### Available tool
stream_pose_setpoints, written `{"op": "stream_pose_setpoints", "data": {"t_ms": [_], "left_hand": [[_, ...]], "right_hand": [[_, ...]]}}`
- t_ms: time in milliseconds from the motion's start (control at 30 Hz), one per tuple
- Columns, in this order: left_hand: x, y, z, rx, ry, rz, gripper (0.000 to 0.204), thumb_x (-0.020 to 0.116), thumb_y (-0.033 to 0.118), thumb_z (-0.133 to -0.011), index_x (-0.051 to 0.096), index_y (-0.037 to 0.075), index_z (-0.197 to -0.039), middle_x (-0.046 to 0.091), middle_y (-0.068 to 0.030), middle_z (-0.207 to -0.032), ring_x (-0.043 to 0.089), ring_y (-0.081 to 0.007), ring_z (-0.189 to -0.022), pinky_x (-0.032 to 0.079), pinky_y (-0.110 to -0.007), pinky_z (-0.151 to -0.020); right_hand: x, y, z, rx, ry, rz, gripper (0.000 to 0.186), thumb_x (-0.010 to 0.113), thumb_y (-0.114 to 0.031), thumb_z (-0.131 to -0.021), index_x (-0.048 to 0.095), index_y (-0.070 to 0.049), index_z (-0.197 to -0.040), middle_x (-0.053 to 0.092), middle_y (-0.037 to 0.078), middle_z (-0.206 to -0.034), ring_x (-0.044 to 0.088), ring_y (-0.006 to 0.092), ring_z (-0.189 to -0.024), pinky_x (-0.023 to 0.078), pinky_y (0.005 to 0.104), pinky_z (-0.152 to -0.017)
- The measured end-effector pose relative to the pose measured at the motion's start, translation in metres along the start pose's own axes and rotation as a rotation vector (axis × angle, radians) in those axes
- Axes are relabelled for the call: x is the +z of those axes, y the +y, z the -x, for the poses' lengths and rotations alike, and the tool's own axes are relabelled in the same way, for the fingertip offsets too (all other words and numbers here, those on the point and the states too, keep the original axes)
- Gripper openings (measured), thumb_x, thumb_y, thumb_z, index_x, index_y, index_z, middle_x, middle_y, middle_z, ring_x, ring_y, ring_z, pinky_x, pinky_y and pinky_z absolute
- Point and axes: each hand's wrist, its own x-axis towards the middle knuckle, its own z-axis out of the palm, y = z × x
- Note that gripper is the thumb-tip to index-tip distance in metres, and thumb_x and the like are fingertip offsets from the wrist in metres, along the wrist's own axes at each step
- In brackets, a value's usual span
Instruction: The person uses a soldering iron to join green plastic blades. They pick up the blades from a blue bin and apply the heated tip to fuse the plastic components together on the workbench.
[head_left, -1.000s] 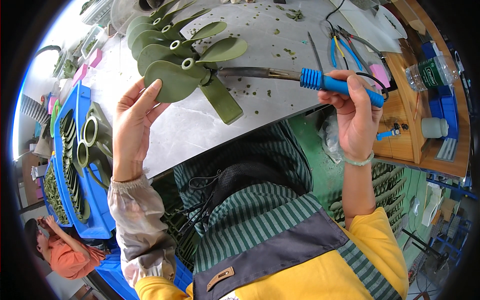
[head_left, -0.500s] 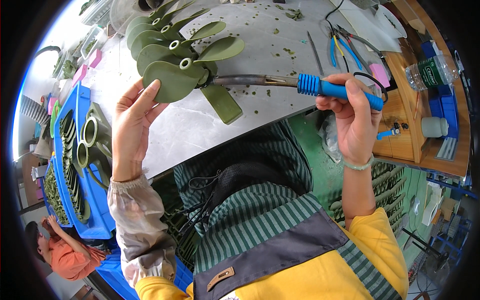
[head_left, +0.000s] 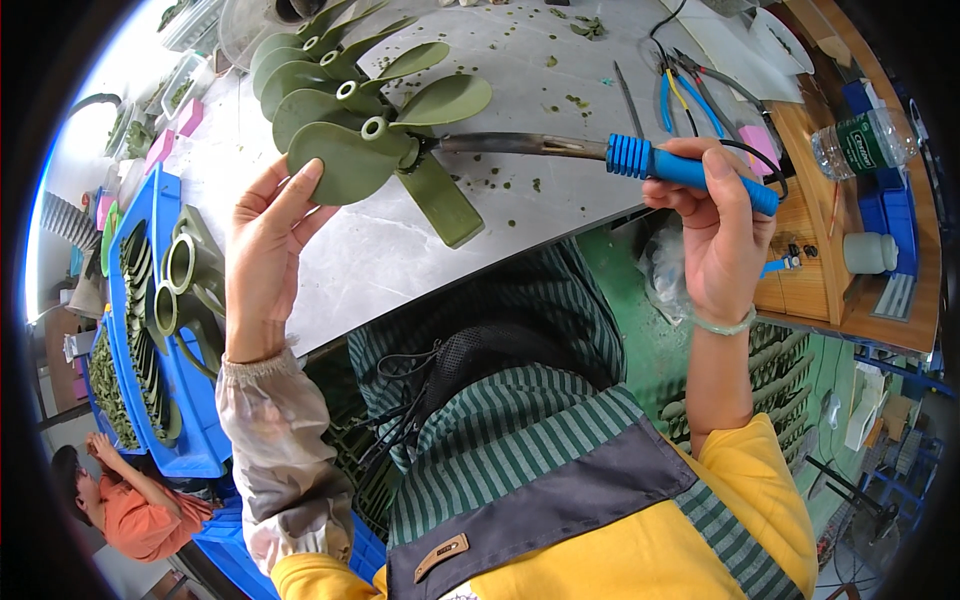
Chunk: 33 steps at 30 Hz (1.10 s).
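Between the thumb and fingers of my left hand (head_left: 272,235) is the rim of a blade on an olive-green plastic propeller (head_left: 345,165). This propeller is the nearest of several alike, standing in a row that runs away on the table. My right hand (head_left: 722,215) is wrapped round the blue handle of a soldering iron (head_left: 690,168). The iron's long dark metal barrel points left. Its end reaches the propeller beside the hub; whether it touches is hard to tell. A flat green blade (head_left: 440,208) slants down toward the table edge.
Pliers (head_left: 690,95) with blue handles and a thin pointed tool (head_left: 628,98) lie at the back right. Green scraps dot the grey table (head_left: 380,265). A blue crate (head_left: 180,330) with green parts stands left, where another person (head_left: 140,500) sits. A plastic bottle (head_left: 865,143) is right.
My right hand has shifted slightly right with the soldering iron, and its barrel has drawn back and up from the lower blade. My left hand has hardly moved.
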Motion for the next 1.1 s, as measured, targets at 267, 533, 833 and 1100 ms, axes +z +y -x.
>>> {"op": "stream_pose_setpoints", "data": {"t_ms": [267,533,833,1100], "left_hand": [[-0.001,0.000,-0.001,-0.003,-0.011,0.002,0.024,0.060,0.011,-0.089,0.062,0.000,-0.111,0.067,-0.0065,-0.095,0.066,-0.0113,-0.082,0.055,-0.022,-0.074],[0.001,0.002,-0.001,-0.009,-0.010,-0.021,0.024,0.061,0.011,-0.089,0.062,0.000,-0.110,0.067,-0.0062,-0.095,0.065,-0.0113,-0.082,0.055,-0.023,-0.075],[0.001,0.006,-0.001,-0.028,0.001,-0.030,0.026,0.061,0.012,-0.089,0.061,0.000,-0.112,0.067,-0.0069,-0.095,0.065,-0.0113,-0.083,0.055,-0.023,-0.075],[0.014,0.012,0.018,0.106,0.146,-0.233,0.035,0.061,0.015,-0.089,0.050,0.003,-0.120,0.062,-0.0102,-0.100,0.063,-0.0128,-0.081,0.054,-0.025,-0.072]], "right_hand": [[-0.006,-0.010,-0.001,-0.027,0.030,0.021,0.025,0.052,-0.013,-0.091,0.064,0.009,-0.094,0.066,0.015,-0.085,0.067,0.0210,-0.066,0.058,0.0308,-0.064],[-0.021,-0.023,0.000,-0.009,0.068,0.039,0.025,0.053,-0.014,-0.091,0.064,0.009,-0.094,0.066,0.015,-0.087,0.067,0.0210,-0.067,0.058,0.0311,-0.063],[-0.024,-0.033,0.001,-0.027,0.032,0.034,0.025,0.053,-0.013,-0.091,0.063,0.009,-0.094,0.066,0.017,-0.090,0.067,0.0218,-0.066,0.058,0.0312,-0.062],[-0.002,-0.047,-0.004,-0.055,-0.006,0.175,0.022,0.054,-0.012,-0.090,0.063,0.008,-0.094,0.066,0.016,-0.090,0.066,0.0211,-0.065,0.058,0.0301,-0.061]]}}
